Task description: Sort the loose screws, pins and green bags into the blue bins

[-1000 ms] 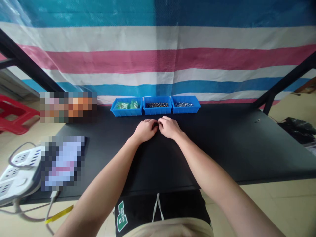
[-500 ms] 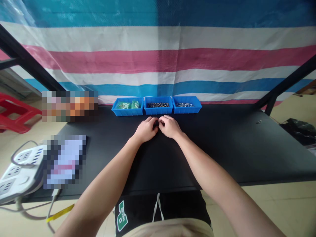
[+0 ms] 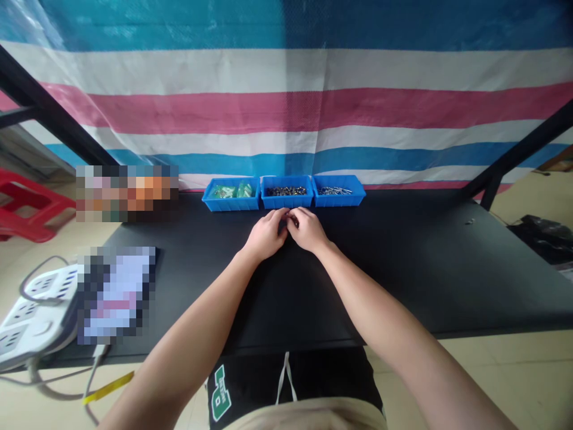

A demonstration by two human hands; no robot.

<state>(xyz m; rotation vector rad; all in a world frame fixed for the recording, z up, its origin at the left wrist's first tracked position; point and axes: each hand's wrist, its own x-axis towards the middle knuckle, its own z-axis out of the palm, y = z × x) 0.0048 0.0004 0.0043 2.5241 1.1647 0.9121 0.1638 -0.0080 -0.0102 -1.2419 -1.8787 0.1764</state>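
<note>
My left hand and my right hand meet fingertip to fingertip above the black table. Both have curled, closed fingers, and whatever is pinched between them is too small and hidden to name. Just beyond my hands stands the middle blue bin, with many small metal pieces in it. To its left, another blue bin holds green-and-white plastic packets. The right blue bin contains thin, silvery screw-like pieces.
A white power strip with cables sits at the table's left, beside a blurred-out flat item. A small metal piece lies far right. Black frame posts rise at the sides, before a striped sheet. A red stool stands left.
My fingertips have shifted slightly and drawn closer together, with the left fingers now touching the right ones. The bins have stayed in place.
</note>
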